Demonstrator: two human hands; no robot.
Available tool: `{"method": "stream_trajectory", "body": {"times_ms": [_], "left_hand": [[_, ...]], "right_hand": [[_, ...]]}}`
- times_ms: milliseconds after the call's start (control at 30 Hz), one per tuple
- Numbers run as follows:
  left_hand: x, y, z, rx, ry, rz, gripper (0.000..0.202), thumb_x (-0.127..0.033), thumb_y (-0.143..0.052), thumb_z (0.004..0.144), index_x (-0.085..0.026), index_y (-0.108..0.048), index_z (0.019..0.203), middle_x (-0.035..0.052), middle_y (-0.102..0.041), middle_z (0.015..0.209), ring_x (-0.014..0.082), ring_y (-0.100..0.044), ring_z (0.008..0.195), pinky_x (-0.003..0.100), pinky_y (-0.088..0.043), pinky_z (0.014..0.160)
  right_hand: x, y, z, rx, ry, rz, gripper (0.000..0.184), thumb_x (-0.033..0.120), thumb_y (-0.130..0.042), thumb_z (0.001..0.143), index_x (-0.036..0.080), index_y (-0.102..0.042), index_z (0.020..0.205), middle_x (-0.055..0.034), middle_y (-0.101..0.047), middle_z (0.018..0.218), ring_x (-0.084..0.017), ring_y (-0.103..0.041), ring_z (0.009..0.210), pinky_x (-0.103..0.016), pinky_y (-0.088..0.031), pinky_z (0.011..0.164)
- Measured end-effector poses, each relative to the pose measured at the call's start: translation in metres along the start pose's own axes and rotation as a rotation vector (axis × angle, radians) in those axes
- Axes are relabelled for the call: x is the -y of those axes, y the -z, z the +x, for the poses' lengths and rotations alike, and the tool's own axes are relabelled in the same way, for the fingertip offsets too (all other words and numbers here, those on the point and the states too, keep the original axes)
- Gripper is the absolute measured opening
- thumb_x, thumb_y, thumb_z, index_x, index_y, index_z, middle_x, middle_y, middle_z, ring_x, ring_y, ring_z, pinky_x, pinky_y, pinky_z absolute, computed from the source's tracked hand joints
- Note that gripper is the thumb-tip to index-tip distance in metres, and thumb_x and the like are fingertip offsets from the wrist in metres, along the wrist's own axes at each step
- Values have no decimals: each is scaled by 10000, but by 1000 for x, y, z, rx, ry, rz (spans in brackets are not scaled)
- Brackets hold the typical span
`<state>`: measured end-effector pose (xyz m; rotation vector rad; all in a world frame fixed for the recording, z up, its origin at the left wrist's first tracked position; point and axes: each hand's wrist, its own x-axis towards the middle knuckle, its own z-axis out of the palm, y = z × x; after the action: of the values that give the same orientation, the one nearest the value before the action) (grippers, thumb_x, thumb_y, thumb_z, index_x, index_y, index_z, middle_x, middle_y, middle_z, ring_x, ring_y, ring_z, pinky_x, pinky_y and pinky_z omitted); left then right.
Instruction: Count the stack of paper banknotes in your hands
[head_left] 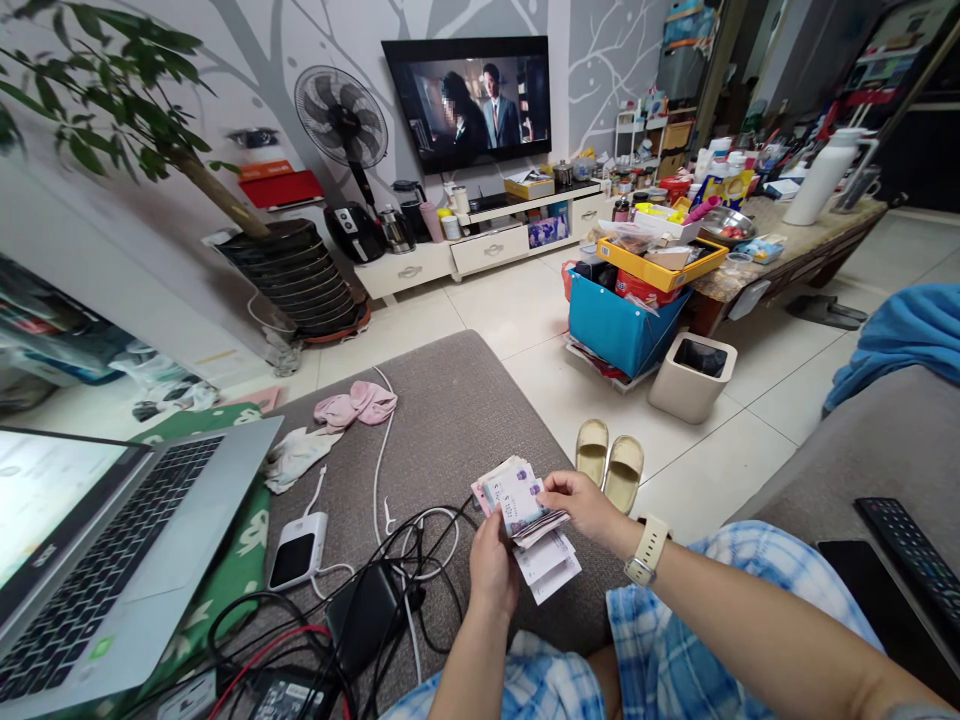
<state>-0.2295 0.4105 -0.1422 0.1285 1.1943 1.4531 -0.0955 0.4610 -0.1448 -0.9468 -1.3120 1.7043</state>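
Paper notes [516,503] slant across the left grip [493,565], closed beneath them; the narrow right grip [579,506] pinches their right end

We have a loose wad of banknotes [517,500] between our hands, its notes fanned and slightly tilted; the top note is pale with lilac printing, too small to read, and a pink note edge [480,497] sticks out at the far left; white paper slips [547,565] hang from under the wad, slanting down and to the right; our left hand [493,565] grips the wad from below; our right hand [581,505] presses in from the right, fingers [549,485] on top of the notes.
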Motion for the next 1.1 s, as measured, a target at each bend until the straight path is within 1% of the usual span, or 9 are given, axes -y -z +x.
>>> {"method": "stream_trajectory", "body": {"times_ms": [133,367,467,667,733,867,1100], "left_hand": [[-1,0,0,-12,-3,-10,202,-188,-554,797,-91,-680,920,123,-743,899,220,-708,795,366,-540,813],[1,3,5,6,-12,2,190,-162,-573,776,-93,-687,912,108,-746,855,218,-705,842,351,-535,832],[2,3,6,15,-5,-11,207,-157,-568,784,-91,-684,941,110,-746,873,214,-708,827,351,-538,831],[-2,-1,1,-20,29,-42,210,-165,-526,831,-79,-678,949,135,-743,917,218,-714,801,367,-538,839],[-3,-1,0,-8,40,-42,213,-173,-524,835,-81,-675,954,137,-742,921,220,-715,794,371,-537,840],[-2,2,2,9,42,-23,237,-198,-541,829,-72,-670,982,140,-741,918,228,-716,783,376,-538,834],[0,5,5,17,35,-21,250,-214,-553,825,-76,-668,999,144,-739,934,234,-715,803,388,-531,853]], "right_hand": [[2,0,-1,-1,-4,-21,233,316,-670,728,164,-524,630,47,-493,610,-107,-416,583,-254,-315,598],[7,-2,-3,15,-18,25,268,381,-698,708,165,-550,648,40,-506,610,-108,-417,582,-250,-315,577],[9,-3,-4,30,-17,57,310,433,-687,723,170,-546,641,45,-483,583,-102,-396,552,-246,-297,544],[11,-2,-4,46,-9,99,370,490,-664,756,169,-544,617,56,-442,496,-85,-324,463,-241,-244,474],[11,-1,-4,57,-4,116,377,503,-633,788,164,-562,638,42,-488,508,-85,-334,461,-240,-244,470],[12,0,-5,89,-1,106,402,522,-543,857,148,-617,730,-19,-624,610,-97,-408,489,-243,-264,480],[13,0,-6,84,9,93,384,503,-558,856,147,-618,726,-22,-638,623,-92,-405,485,-240,-265,487]]}}
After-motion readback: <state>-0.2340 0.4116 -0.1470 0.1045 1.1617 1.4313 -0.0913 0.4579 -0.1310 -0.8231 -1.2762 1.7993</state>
